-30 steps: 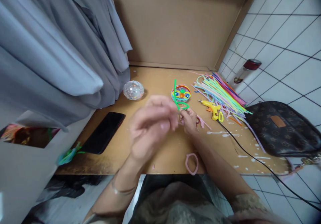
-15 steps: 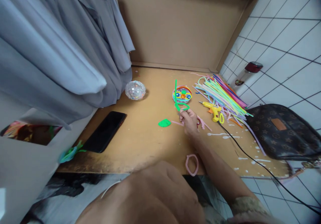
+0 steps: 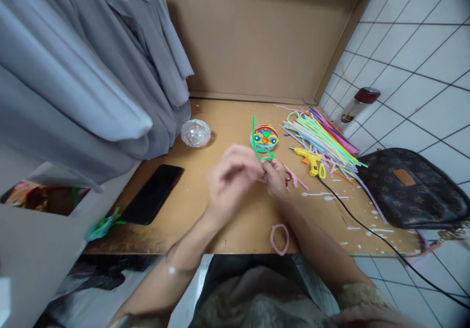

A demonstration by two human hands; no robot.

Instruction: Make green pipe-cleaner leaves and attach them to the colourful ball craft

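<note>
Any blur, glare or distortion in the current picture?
Head view: left hand smeared by blur, its fingers indistinct; right hand noticeably sharper. Head view: small bright glints on the clear faceted piece; wide-angle stretching toward the edges; upper right corner darkened.

Left fingers (image 3: 238,157) in a blur

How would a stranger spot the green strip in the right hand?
On the wooden table, find the right hand, just right of the middle. The green strip rises from it, one end straight up past the round face, the other part bent rightward. Unlike the strips in the pile farther right, it is held and sharply bent.
</note>
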